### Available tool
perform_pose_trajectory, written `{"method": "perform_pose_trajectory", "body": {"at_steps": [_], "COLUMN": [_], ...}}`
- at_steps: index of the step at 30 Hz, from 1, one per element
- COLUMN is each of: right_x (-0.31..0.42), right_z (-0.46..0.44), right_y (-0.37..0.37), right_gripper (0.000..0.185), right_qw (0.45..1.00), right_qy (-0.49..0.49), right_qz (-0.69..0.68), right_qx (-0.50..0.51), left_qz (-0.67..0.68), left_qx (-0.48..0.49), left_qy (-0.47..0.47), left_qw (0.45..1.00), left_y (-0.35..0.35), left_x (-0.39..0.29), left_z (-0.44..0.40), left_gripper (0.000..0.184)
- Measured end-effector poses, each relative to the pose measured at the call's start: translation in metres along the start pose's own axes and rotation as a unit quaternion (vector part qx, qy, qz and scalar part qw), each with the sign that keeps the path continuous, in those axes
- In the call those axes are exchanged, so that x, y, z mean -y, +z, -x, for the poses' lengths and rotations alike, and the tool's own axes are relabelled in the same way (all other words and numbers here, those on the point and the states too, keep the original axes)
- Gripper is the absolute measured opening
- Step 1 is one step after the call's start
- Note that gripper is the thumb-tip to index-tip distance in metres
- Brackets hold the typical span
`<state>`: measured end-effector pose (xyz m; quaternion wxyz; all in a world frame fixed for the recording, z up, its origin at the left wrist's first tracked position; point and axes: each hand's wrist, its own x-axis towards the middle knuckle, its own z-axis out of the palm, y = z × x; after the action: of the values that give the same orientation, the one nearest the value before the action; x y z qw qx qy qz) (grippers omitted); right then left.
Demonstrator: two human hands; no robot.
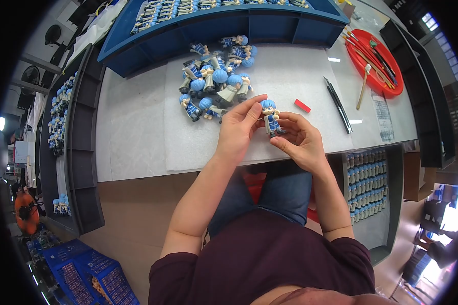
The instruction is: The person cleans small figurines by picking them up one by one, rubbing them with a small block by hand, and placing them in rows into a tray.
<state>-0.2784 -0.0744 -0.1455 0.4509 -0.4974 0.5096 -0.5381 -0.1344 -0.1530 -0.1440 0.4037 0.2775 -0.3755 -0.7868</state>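
Observation:
A small figurine (272, 122) with light blue hair and a blue and off-white outfit is held upright between my two hands, above the front part of the table. My left hand (239, 123) grips it at the head and side, thumb and forefinger closed near the hair. My right hand (301, 138) has its fingers closed around the lower body and feet. Part of the figurine's side is hidden behind my fingers. Just beyond my right hand lies a red block (302, 105). Past my left hand a loose pile of similar figurines (220, 76) rests on white sheeting.
A blue crate (229, 31) of figurines stands at the back. On the right are a craft knife (338, 104) and a red tray (398, 76) with brushes. Dark trays (84, 152) flank the left side; a tray of figurine rows (366, 185) sits low right.

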Motion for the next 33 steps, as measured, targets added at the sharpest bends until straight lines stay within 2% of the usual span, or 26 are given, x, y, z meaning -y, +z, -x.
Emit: {"method": "perform_pose_trajectory", "body": {"at_steps": [20, 33], "right_x": [0.003, -0.001], "right_z": [0.001, 0.001], "right_y": [-0.003, -0.001], "right_gripper": [0.054, 0.054], "right_qw": [0.999, 0.996], "right_qy": [0.008, -0.009], "right_qz": [-0.048, -0.083], "right_qx": [0.023, -0.019], "left_qz": [-0.01, 0.005], "left_qx": [0.002, 0.042], "left_qy": [0.025, 0.024], "left_qw": [1.0, 0.999], "left_y": [-0.003, -0.002], "left_x": [0.005, 0.001], "left_z": [0.0, 0.003], "left_gripper": [0.025, 0.028]}}
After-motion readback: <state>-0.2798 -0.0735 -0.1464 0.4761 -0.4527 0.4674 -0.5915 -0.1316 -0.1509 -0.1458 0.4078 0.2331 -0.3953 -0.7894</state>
